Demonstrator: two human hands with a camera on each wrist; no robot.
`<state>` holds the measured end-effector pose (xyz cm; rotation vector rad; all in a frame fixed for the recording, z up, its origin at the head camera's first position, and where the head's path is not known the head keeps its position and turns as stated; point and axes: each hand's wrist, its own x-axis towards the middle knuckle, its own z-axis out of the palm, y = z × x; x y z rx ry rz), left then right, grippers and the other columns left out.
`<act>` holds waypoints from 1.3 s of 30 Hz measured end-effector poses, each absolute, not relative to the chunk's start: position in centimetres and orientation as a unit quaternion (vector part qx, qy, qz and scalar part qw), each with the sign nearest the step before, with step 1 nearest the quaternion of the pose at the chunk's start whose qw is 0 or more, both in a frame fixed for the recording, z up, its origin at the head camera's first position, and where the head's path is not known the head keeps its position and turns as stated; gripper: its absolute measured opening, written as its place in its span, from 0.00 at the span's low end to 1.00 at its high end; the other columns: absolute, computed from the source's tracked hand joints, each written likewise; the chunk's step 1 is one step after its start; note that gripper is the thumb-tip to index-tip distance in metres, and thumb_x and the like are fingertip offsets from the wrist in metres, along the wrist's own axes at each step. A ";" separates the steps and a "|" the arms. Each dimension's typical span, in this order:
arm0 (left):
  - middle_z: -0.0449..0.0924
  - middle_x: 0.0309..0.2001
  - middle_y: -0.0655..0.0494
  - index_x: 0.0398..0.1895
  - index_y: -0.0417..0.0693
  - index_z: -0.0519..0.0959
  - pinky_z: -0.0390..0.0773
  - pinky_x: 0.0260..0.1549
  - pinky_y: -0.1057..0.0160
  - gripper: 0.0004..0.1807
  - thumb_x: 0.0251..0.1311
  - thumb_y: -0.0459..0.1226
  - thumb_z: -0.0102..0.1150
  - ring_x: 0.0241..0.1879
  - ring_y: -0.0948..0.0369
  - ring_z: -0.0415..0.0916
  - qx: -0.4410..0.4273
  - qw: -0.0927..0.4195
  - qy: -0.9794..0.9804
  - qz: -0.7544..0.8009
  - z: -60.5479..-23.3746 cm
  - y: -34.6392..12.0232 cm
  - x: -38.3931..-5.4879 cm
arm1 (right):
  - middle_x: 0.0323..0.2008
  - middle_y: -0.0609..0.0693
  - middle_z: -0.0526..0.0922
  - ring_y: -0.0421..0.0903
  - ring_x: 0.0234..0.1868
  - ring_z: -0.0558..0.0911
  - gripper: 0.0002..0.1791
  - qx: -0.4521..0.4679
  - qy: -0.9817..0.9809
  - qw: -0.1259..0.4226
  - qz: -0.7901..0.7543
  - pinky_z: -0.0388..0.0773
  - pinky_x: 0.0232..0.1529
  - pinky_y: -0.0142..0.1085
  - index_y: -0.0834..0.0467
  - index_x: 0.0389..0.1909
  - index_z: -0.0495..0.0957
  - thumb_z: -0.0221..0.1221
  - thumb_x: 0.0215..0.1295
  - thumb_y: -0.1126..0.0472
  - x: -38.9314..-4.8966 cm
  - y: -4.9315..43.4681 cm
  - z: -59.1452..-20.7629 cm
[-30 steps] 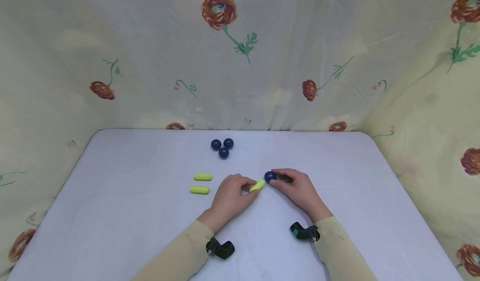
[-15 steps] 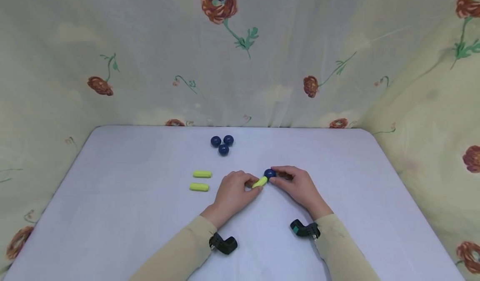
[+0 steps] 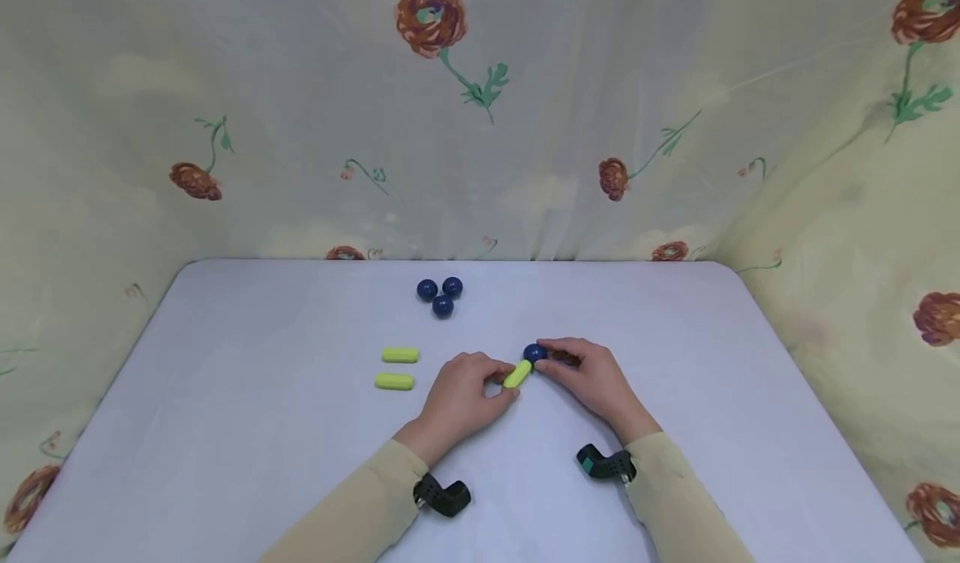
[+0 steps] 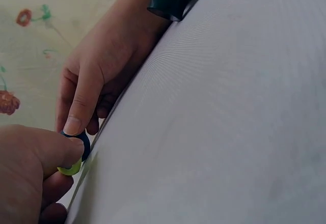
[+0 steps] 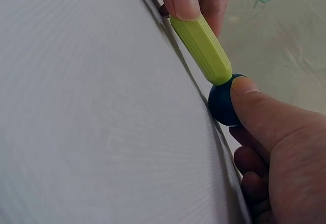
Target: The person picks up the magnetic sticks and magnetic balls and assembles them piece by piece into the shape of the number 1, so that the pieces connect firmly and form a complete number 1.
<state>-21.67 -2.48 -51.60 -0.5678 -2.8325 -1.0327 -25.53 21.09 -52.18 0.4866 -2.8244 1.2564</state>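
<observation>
Between thumb and fingers, my left hand [image 3: 465, 393] pinches a yellow-green ridged stick [image 5: 201, 48] by its near end. A dark blue ball [image 5: 223, 104] is pinched in my right hand [image 3: 592, 377], just above the middle of the white table. The stick's far end meets the ball's upper side in the right wrist view, tilted up from it there. From the left wrist view, the thumb hides most of the stick [image 4: 70, 169], and the ball [image 4: 85, 145] shows only partly behind it.
Two more yellow-green sticks, an upper one [image 3: 401, 354] and a lower one [image 3: 394, 381], lie left of my left hand. Three blue balls [image 3: 442, 307] sit clustered farther back on the white table [image 3: 247, 429]. A flowered cloth [image 3: 300, 113] hangs behind the table.
The stick's far end has come from just short of the ball up against it. My left hand has turned the stick steeper. The right hand has kept its grip on the ball.
</observation>
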 end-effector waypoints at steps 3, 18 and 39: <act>0.80 0.36 0.69 0.52 0.57 0.85 0.71 0.38 0.62 0.19 0.60 0.51 0.67 0.35 0.66 0.71 -0.189 0.040 -0.922 -0.336 -51.7 -2.4 -21.7 | 0.53 0.44 0.82 0.44 0.53 0.80 0.25 0.153 -0.903 0.009 0.402 0.76 0.53 0.47 0.44 0.56 0.82 0.64 0.61 0.37 -25.5 21.1 -52.1; 0.79 0.35 0.73 0.52 0.58 0.85 0.71 0.39 0.63 0.21 0.59 0.55 0.67 0.35 0.68 0.71 -0.196 0.043 -0.923 -0.329 -52.0 -2.3 -21.5 | 0.53 0.44 0.83 0.45 0.54 0.80 0.24 0.163 -0.903 0.017 0.398 0.76 0.53 0.46 0.45 0.55 0.83 0.64 0.61 0.39 -25.4 21.2 -52.4; 0.79 0.34 0.73 0.52 0.58 0.85 0.72 0.40 0.62 0.22 0.59 0.55 0.67 0.35 0.68 0.71 -0.190 0.035 -0.924 -0.328 -51.6 -2.4 -21.5 | 0.47 0.43 0.84 0.42 0.46 0.81 0.25 0.152 -0.902 0.022 0.404 0.78 0.48 0.45 0.47 0.54 0.83 0.65 0.61 0.39 -25.6 20.9 -52.4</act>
